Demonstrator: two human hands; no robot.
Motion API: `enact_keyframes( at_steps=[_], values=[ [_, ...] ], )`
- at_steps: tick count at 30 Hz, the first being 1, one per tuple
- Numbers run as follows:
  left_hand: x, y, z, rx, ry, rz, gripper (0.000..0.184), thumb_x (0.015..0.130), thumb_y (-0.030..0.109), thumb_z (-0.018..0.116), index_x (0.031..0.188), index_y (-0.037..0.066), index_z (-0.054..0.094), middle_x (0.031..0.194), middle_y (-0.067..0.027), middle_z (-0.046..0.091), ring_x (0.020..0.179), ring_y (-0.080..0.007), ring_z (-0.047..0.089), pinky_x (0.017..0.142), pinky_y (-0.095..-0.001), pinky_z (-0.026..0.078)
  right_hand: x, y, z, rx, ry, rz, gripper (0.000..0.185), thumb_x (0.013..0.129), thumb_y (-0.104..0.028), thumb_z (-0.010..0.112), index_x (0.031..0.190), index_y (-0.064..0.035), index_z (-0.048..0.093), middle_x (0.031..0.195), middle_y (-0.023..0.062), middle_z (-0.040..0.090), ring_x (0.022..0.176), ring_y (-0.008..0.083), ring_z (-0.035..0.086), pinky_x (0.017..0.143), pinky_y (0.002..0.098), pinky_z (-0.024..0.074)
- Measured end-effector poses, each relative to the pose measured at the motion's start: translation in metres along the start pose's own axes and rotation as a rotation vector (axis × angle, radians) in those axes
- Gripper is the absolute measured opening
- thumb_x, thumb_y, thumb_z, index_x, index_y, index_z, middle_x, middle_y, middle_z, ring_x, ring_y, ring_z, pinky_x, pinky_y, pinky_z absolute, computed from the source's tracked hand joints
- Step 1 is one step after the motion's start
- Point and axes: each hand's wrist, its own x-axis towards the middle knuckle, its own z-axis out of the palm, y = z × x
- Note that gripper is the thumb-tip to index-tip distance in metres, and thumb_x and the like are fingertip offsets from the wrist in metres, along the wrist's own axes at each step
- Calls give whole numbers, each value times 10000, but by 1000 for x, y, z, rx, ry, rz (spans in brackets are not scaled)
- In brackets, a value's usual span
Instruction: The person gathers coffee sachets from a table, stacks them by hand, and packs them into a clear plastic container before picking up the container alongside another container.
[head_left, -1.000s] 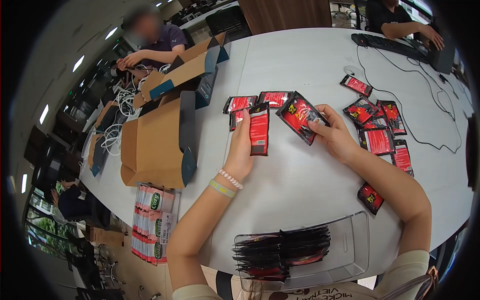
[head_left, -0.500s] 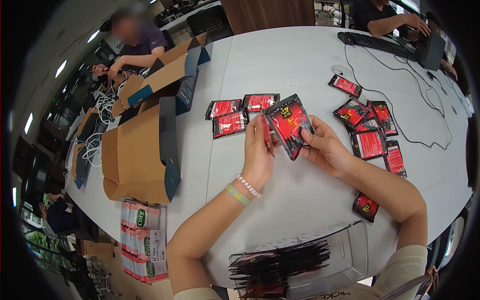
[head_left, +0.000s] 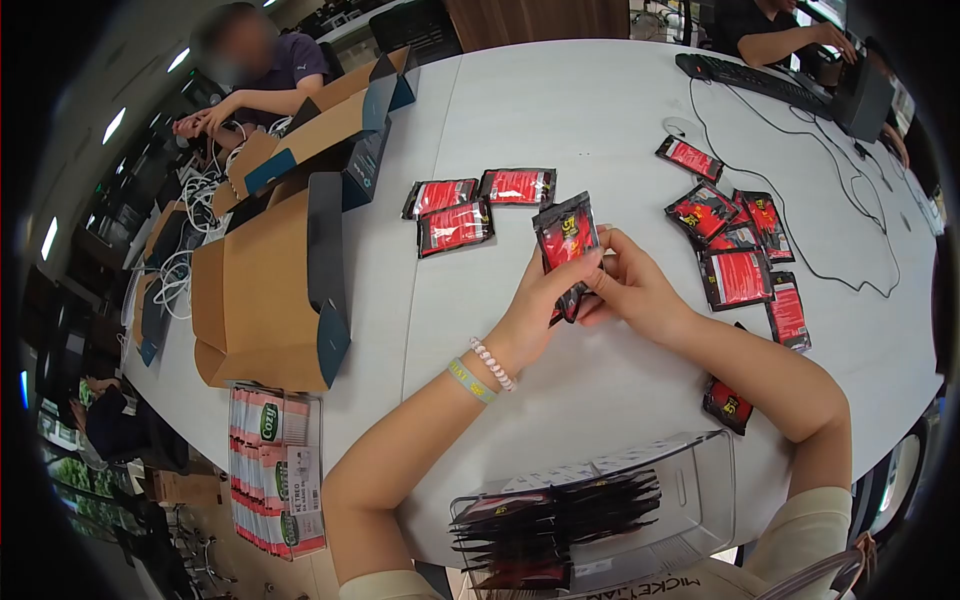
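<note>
I've got a wide white table (head_left: pixel 520 110) across most of my view. An open brown cardboard box with dark blue-black edges (head_left: pixel 265 290) is at its left, and a clear rectangular plastic tray (head_left: pixel 715 500) is at the near edge by the torso, with dark foil sachets (head_left: pixel 540 530) packed tightly in its left part. Pink-and-white sachets (head_left: pixel 260 450) fill a clear holder just below the box.

Both hands are closed on the work. The left hand (head_left: pixel 530 315) has its thumb over the front of the glossy red-and-black foil sachets (head_left: pixel 570 230), held upright above the table's middle. The right hand (head_left: pixel 630 285) pinches their lower right side, its fingers partly hidden. An extra edge shows low down, so I read more than one sachet; can't count.

Three flat red sachets (head_left: pixel 455 228) sit beyond the left hand. A looser, overlapping group of red sachets (head_left: pixel 738 278) is off to the right, and a single sachet (head_left: pixel 727 405) is by the right forearm.

Handling, my call: slick foil, so light, flat pressure from both thumbs. Match the crimped ends, square the sides, keep all fronts facing one way. Don't squeeze the middle; the filling likely bulges and the layers slip. One hand should clamp while the other adjusts.
</note>
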Motion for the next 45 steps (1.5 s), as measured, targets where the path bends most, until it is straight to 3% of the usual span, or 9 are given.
enact_keyframes(
  at_steps=[14,17,19,25,30,35,39,42,45],
  values=[
    [-5,-10,6,83,73,246,508,806,63,463,1305,3,388,1120,-96,576,831,-118,596,669,-254,472,24,-10,-30,26,244,-77,412,888,-349,615,1143,-58,474,860,65,595,665,90,593,404,216,412],
    [-4,-7,8,25,-49,260,562,791,32,444,1342,48,334,1151,-103,557,829,-110,591,661,-245,468,65,1,-44,-180,358,-112,317,870,-229,630,1102,-46,515,889,66,598,718,103,601,466,243,455],
    [-13,0,8,26,-83,231,669,791,29,509,1413,79,271,1167,-96,522,835,-123,562,759,-288,471,98,5,-40,-890,206,-422,303,833,-112,632,1116,-50,543,972,77,614,744,184,631,582,293,509],
    [-10,-9,14,346,-186,427,825,779,99,671,1463,163,215,1064,-44,449,720,-77,449,690,-233,425,133,-2,11,-1283,-104,-924,434,782,10,573,1186,-144,603,1216,46,615,920,287,628,791,366,532],
    [-10,-12,16,435,-161,465,811,767,116,687,1444,128,241,1079,-58,444,773,-103,465,726,-256,436,145,-2,11,-1497,-286,-968,364,753,-10,594,1087,-144,650,1185,9,640,942,232,622,722,338,548],
    [-6,-2,11,742,89,995,822,731,143,717,1413,50,268,1130,-104,444,913,-184,503,872,-334,421,120,-2,-5,-1404,-148,-1024,228,707,-39,611,928,-95,626,1050,30,670,936,220,619,744,348,539],
    [-1,19,3,717,217,1040,839,720,145,754,1406,41,282,1122,-94,442,821,-129,485,757,-268,440,124,-4,-13,-1028,-286,-794,357,736,-157,620,1087,-104,579,1134,99,581,988,301,596,814,372,503],
    [-1,52,-11,724,278,1018,704,746,272,757,1321,46,419,1150,-146,459,1049,-272,462,920,-363,393,122,-3,16,-1262,-229,-498,342,762,-127,592,1097,-65,570,1096,120,575,976,301,603,813,357,504],
    [-5,78,-23,483,333,868,647,758,173,766,1286,77,404,1107,-84,449,812,-113,477,766,-249,447,130,7,30,-1371,-258,-1290,160,737,-81,574,883,-16,584,854,129,627,819,288,624,687,353,511]
  ],
)
